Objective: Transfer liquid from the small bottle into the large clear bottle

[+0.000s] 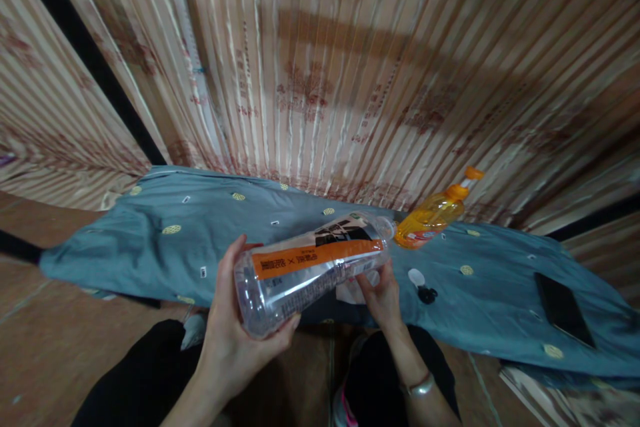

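Note:
My left hand (pixel 231 333) grips the base end of a clear plastic bottle (pixel 310 267) with an orange and black label, held tilted on its side above a blue-grey cloth (pixel 200 240). My right hand (pixel 381 297) touches the underside of the bottle near its neck, fingers partly hidden behind it. The bottle's open mouth points at an orange bottle (pixel 434 212) with an orange pump cap, standing tilted on the cloth. A white cap (pixel 415 276) and a small black object (pixel 428 293) lie on the cloth just right of my right hand.
A dark phone (pixel 563 308) lies on the cloth at the far right. Striped patterned curtain or matting (pixel 350 67) hangs behind. My knees in black trousers (pixel 145 373) are below, over a brown tiled floor (pixel 45 333).

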The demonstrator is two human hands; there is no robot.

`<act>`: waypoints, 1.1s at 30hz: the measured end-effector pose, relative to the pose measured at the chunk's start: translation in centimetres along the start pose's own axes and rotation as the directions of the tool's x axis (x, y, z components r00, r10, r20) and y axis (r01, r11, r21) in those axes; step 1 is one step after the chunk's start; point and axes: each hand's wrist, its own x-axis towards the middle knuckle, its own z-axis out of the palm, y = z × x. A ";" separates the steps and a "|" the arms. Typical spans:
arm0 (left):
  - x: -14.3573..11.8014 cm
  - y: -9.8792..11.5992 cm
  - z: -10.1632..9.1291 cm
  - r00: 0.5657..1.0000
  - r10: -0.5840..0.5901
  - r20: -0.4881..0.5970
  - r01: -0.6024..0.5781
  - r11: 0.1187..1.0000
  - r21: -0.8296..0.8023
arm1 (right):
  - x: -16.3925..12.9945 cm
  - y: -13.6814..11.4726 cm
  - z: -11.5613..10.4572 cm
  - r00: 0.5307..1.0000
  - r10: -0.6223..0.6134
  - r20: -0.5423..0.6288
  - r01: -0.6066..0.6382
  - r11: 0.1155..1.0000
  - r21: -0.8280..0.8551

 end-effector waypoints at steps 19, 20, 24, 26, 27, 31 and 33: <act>-0.1 0.4 0.4 0.999 -0.027 -0.042 0.025 0.999 -0.044 | 0.0 0.1 0.1 1.000 0.010 -0.007 -0.011 1.000 -0.021; 0.0 0.4 0.4 0.999 -0.024 -0.034 0.022 0.999 -0.039 | 0.0 0.1 0.1 1.000 0.010 -0.004 -0.010 1.000 -0.020; 0.2 0.6 0.1 1.000 -0.006 0.003 0.006 1.000 -0.011 | -0.1 -0.1 -0.1 1.000 0.010 0.024 -0.010 1.000 0.000; 0.2 0.6 0.0 1.000 -0.009 0.006 0.009 1.000 -0.009 | -0.1 -0.1 -0.1 1.000 0.006 0.025 -0.007 1.000 0.012; 0.2 0.6 0.0 1.000 -0.015 0.006 0.015 1.000 -0.011 | -0.1 -0.1 0.0 1.000 0.005 0.023 -0.005 1.000 0.014; 0.2 0.7 0.1 1.000 -0.026 0.004 0.026 1.000 -0.017 | -0.1 -0.1 0.0 1.000 0.010 0.015 -0.010 1.000 0.010; 0.1 0.7 0.1 1.000 -0.010 0.002 0.010 1.000 -0.012 | -0.1 -0.1 0.1 1.000 0.014 0.013 -0.014 1.000 0.014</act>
